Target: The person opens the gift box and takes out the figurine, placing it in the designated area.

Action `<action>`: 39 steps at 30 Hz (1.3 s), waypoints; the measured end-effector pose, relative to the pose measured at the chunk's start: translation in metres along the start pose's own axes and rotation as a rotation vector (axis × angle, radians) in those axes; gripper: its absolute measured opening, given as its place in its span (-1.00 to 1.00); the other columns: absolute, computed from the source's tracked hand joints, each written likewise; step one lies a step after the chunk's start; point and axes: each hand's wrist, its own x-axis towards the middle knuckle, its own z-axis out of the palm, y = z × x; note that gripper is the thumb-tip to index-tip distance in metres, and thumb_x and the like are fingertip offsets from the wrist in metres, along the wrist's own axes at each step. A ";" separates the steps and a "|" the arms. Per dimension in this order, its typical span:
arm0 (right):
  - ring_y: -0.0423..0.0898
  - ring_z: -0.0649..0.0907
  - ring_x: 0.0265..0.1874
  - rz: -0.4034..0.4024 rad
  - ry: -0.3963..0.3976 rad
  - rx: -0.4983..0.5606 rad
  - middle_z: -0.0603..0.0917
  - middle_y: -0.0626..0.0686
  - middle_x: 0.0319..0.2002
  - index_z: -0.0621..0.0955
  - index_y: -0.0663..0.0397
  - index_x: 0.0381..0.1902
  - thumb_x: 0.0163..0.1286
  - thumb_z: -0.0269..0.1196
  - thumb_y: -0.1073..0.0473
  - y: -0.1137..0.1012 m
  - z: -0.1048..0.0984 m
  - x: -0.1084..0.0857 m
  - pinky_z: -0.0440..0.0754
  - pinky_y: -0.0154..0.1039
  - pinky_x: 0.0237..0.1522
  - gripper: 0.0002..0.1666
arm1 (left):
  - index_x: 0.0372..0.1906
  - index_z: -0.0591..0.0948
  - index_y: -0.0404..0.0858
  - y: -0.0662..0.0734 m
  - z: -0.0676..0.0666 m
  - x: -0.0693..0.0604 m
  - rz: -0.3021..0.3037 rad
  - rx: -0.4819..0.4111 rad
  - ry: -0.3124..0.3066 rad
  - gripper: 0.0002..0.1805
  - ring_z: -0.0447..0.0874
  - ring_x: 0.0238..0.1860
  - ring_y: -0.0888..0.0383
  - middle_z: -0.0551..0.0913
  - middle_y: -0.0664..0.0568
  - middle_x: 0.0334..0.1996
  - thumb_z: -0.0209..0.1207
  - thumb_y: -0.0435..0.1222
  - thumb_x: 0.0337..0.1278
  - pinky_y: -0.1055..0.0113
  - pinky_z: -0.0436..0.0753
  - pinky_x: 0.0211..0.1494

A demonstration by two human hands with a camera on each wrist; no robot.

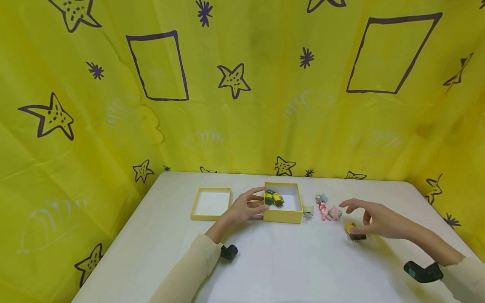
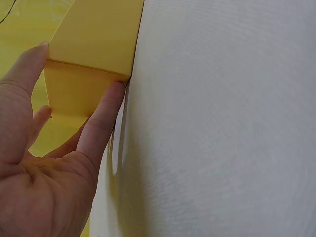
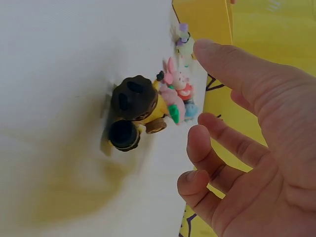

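My left hand (image 1: 244, 207) rests its fingertips against the left wall of a yellow box (image 1: 283, 216) with a white inside. In the left wrist view, the thumb and fingers touch the yellow box (image 2: 94, 34) near its corners. Inside it lie small green and yellow figurines (image 1: 274, 198). My right hand (image 1: 382, 219) hovers, fingers spread and bent, over a yellow and dark brown figurine (image 1: 355, 232). The right wrist view shows this figurine (image 3: 134, 106) on the table, apart from the fingers, with nothing in the hand.
A shallow yellow lid (image 1: 211, 217) with a white inside lies left of the box. Right of the box are a grey figurine (image 1: 308, 215), a pink rabbit figurine in red (image 1: 323, 210), a pink and green one (image 1: 335, 212) and a grey-blue one (image 1: 321, 198). Yellow curtains enclose the white table (image 1: 280, 269).
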 end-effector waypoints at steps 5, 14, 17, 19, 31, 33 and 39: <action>-0.29 0.47 -0.50 -0.021 0.015 -0.031 0.65 0.18 0.03 0.47 0.08 0.32 0.23 0.54 0.02 -0.004 -0.005 0.006 0.44 -0.35 -0.51 -0.21 | 0.59 0.27 -0.08 0.000 0.000 -0.001 0.003 0.012 0.002 -0.22 0.60 0.26 -0.14 0.46 -0.28 0.35 0.33 -0.23 0.37 0.15 0.77 0.03; -0.29 0.48 -0.51 -0.051 0.006 -0.043 0.65 0.16 0.05 0.48 -0.03 0.33 0.24 0.53 0.01 -0.013 -0.011 0.018 0.45 -0.35 -0.53 -0.25 | 0.59 0.27 -0.07 -0.001 0.000 0.000 0.000 0.021 0.002 -0.21 0.61 0.24 -0.12 0.47 -0.27 0.34 0.34 -0.22 0.36 0.15 0.76 0.06; -0.28 0.48 -0.51 -0.040 -0.006 -0.043 0.64 0.15 0.06 0.48 -0.05 0.33 0.25 0.52 0.01 -0.017 -0.013 0.023 0.47 -0.35 -0.54 -0.25 | 0.59 0.27 -0.08 -0.001 0.000 0.000 -0.002 0.000 0.000 -0.21 0.61 0.24 -0.12 0.46 -0.28 0.34 0.34 -0.24 0.35 0.14 0.77 0.02; -0.27 0.49 -0.51 -0.039 -0.011 -0.051 0.64 0.16 0.05 0.49 -0.05 0.33 0.26 0.52 0.01 -0.020 -0.015 0.026 0.49 -0.35 -0.53 -0.26 | 0.59 0.28 -0.08 -0.001 0.000 0.000 -0.001 0.000 0.002 -0.21 0.61 0.24 -0.12 0.47 -0.28 0.34 0.35 -0.24 0.35 0.15 0.77 0.01; -0.21 0.53 -0.47 -0.037 -0.043 -0.046 0.66 0.09 0.04 0.49 -0.07 0.34 0.30 0.49 -0.02 -0.039 -0.020 0.048 0.56 -0.33 -0.52 -0.30 | 0.59 0.28 -0.08 -0.001 0.000 0.000 0.006 0.016 0.002 -0.22 0.61 0.24 -0.13 0.48 -0.28 0.33 0.34 -0.24 0.35 0.15 0.77 0.02; -0.20 0.54 -0.46 -0.035 -0.061 -0.049 0.66 0.09 0.05 0.49 -0.07 0.35 0.28 0.50 0.01 -0.041 -0.021 0.052 0.57 -0.32 -0.50 -0.27 | 0.59 0.28 -0.08 -0.001 0.000 0.000 0.006 0.017 0.002 -0.22 0.61 0.24 -0.13 0.48 -0.28 0.33 0.34 -0.24 0.35 0.15 0.77 0.02; -0.13 0.56 -0.40 -0.023 -0.104 -0.054 0.65 0.08 0.08 0.48 -0.09 0.37 0.28 0.51 0.00 -0.052 -0.024 0.068 0.59 -0.29 -0.44 -0.25 | 0.59 0.28 -0.08 -0.002 0.000 0.001 0.003 0.027 0.006 -0.22 0.60 0.26 -0.14 0.48 -0.27 0.33 0.34 -0.24 0.35 0.15 0.76 0.04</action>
